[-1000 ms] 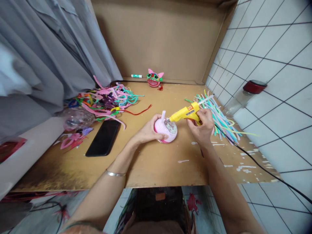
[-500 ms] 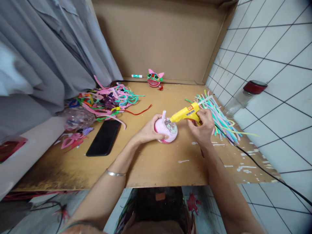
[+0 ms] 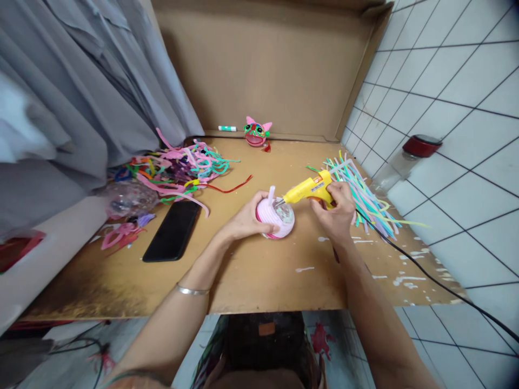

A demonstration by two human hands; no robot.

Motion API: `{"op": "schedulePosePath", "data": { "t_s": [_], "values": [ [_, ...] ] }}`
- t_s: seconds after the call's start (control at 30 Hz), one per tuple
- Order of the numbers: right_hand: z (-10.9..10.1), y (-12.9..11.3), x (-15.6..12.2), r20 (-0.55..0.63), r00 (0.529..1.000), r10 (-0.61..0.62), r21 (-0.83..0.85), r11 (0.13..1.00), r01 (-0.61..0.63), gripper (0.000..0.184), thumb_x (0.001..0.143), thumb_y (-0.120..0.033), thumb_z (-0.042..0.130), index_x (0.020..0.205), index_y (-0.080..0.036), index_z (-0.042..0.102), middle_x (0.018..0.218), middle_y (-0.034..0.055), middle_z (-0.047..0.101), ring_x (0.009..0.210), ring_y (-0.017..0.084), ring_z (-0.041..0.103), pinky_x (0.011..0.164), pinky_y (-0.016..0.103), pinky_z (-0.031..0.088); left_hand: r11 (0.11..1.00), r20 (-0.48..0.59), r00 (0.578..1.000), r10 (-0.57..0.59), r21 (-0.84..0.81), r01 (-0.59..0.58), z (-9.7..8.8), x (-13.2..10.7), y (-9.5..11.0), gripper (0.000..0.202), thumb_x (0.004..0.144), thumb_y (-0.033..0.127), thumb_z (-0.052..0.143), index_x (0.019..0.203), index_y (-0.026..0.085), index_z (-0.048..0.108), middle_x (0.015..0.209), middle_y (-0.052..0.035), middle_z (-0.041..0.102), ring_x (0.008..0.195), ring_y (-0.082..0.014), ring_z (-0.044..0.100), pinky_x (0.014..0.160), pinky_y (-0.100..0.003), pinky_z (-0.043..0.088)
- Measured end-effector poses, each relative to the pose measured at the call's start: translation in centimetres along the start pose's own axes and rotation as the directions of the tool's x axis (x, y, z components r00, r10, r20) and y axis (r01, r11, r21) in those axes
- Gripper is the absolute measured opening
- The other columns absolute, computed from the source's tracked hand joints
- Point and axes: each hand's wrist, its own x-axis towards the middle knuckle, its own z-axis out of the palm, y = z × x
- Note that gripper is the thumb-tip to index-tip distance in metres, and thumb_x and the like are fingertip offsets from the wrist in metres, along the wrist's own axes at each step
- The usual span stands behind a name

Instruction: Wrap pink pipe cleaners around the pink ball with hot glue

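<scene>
My left hand [image 3: 243, 220] is wrapped round a pink round craft ball [image 3: 275, 218] that rests on the cardboard work surface [image 3: 259, 270]. A pale pink strip sticks up from the ball's top. My right hand [image 3: 337, 210] grips a yellow glue gun [image 3: 307, 188] by its handle. Its nozzle points down-left and touches the top of the ball. The gun's black cord [image 3: 425, 275] trails off to the right across the board and floor.
A black phone [image 3: 172, 231] lies left of the ball. A heap of coloured strips [image 3: 178, 167] sits at back left, a bundle of pastel strips [image 3: 360, 194] right of the gun. A finished pink cat-like figure [image 3: 256, 132] and a marker [image 3: 227, 128] stand at the back wall. A red-lidded jar [image 3: 405, 156] lies on the tiles.
Almost nothing: both hands hold their places, with the gun's nozzle still at the ball's top. The view has shifted slightly.
</scene>
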Motion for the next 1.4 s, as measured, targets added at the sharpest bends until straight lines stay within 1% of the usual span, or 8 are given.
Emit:
{"op": "schedulePosePath", "data": {
  "t_s": [0.23,0.33,0.53,0.67,1.07,1.13,1.23,1.4],
  "values": [
    [0.7,0.5,-0.4,0.081,0.994,0.074,0.025,0.997,-0.076,0.017,0.073,-0.028,0.067,0.088,-0.021,0.064,0.089,0.0040,0.057,0.083,0.021,0.059,0.070,0.034,0.052,1.000,-0.007,1.000,-0.002,0.023,0.002,0.0,0.1,-0.2,0.073,0.051,0.030,0.083,0.114,0.019,0.048,0.106,-0.0036,0.058,0.092,-0.0191,0.057,0.082,-0.031,0.048],
    [1.0,1.7,-0.4,0.052,0.976,0.214,0.006,0.977,-0.214,0.022,0.070,-0.034,0.068,0.086,-0.020,0.064,0.089,0.0039,0.060,0.082,0.021,0.059,0.073,0.035,0.051,0.999,-0.010,1.000,-0.002,0.040,0.002,0.0,0.1,-0.2,0.072,0.051,0.031,0.082,0.114,0.019,0.048,0.106,-0.0035,0.058,0.092,-0.0190,0.057,0.082,-0.031,0.047],
    [0.8,5.3,-0.6,-0.110,0.795,0.596,-0.133,0.784,-0.606,0.053,0.061,-0.042,0.071,0.106,-0.016,0.059,0.088,0.0053,0.065,0.079,0.024,0.060,0.076,0.039,0.049,1.000,-0.012,1.000,-0.014,0.016,0.014,0.0,0.2,-0.2,0.070,0.050,0.031,0.082,0.110,0.020,0.048,0.102,-0.0022,0.058,0.090,-0.0183,0.056,0.081,-0.030,0.047],
    [0.5,6.2,-0.9,-0.149,0.783,0.603,-0.324,0.719,-0.615,0.053,0.064,-0.041,0.068,0.109,-0.016,0.056,0.097,0.0102,0.067,0.087,0.027,0.062,0.081,0.041,0.048,1.000,-0.025,1.000,0.001,0.006,-0.001,0.0,0.3,-0.4,0.068,0.050,0.031,0.082,0.108,0.020,0.049,0.101,-0.0015,0.059,0.091,-0.0184,0.057,0.082,-0.031,0.048],
    [0.9,6.4,-2.0,0.084,0.872,0.483,-0.615,0.714,-0.336,0.037,0.078,-0.039,0.064,0.103,-0.012,0.062,0.104,0.0185,0.063,0.104,0.035,0.058,0.091,0.052,0.043,0.999,-0.049,0.999,-0.001,0.037,0.002,-0.4,0.4,-0.2,0.070,0.050,0.030,0.082,0.111,0.019,0.048,0.099,-0.0008,0.058,0.087,-0.0173,0.057,0.080,-0.030,0.048],
    [0.9,5.7,-1.8,0.088,0.916,0.390,-0.524,0.801,-0.291,0.037,0.079,-0.039,0.063,0.104,-0.012,0.064,0.104,0.0170,0.062,0.104,0.034,0.058,0.091,0.052,0.044,0.999,-0.051,0.999,0.009,0.053,-0.006,-0.3,0.3,-0.2,0.069,0.050,0.029,0.082,0.110,0.019,0.049,0.099,-0.0007,0.058,0.087,-0.0171,0.056,0.080,-0.029,0.047],
    [1.1,3.2,-1.4,0.149,0.970,0.190,-0.172,0.971,-0.164,0.040,0.083,-0.040,0.059,0.114,-0.015,0.062,0.099,0.0106,0.062,0.091,0.025,0.061,0.084,0.044,0.050,0.999,-0.058,0.998,0.015,0.044,-0.012,-0.3,0.3,-0.1,0.069,0.050,0.028,0.083,0.110,0.019,0.049,0.099,-0.0005,0.058,0.086,-0.0165,0.056,0.079,-0.029,0.047],
    [0.8,-3.9,0.1,0.301,0.942,-0.147,0.230,0.970,0.078,0.047,0.087,-0.039,0.062,0.129,-0.020,0.055,0.092,0.0044,0.063,0.085,0.020,0.061,0.080,0.038,0.050,1.000,-0.038,0.999,0.024,0.017,-0.024,-0.2,0.2,-0.1,0.068,0.052,0.027,0.082,0.112,0.019,0.050,0.100,-0.0009,0.060,0.088,-0.0175,0.058,0.080,-0.030,0.048]
  ]
}}
